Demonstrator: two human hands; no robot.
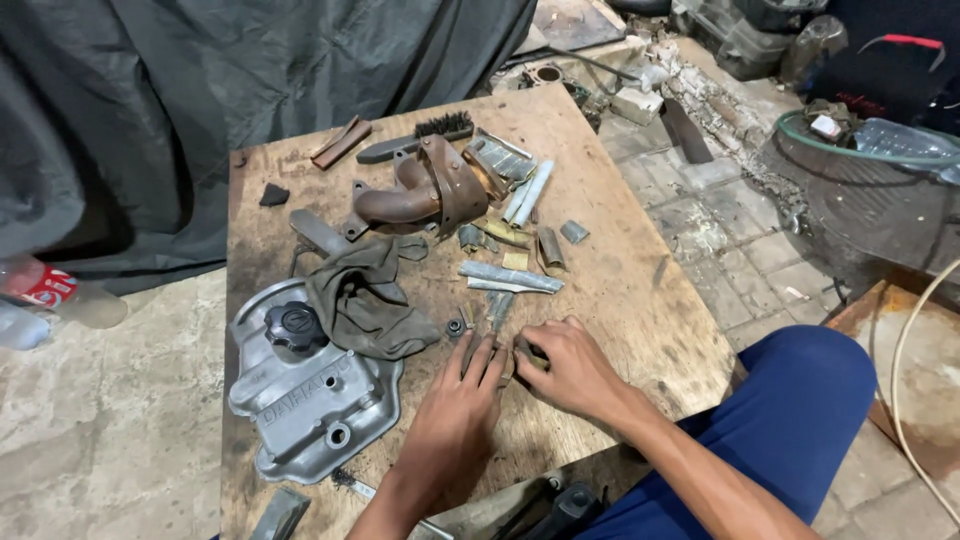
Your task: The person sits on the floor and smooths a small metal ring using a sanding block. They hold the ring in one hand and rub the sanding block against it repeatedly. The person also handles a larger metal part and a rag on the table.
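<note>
While both hands work at the near edge of the wooden board [640,330], the left hand [462,395] lies flat, fingers spread, beside the right hand [562,368], curled around a small metal piece [527,352]. Many metal scraps [510,277] lie unsorted beyond; plenty seems left.

Soft even light, sharp centre, warped edges.
</note>
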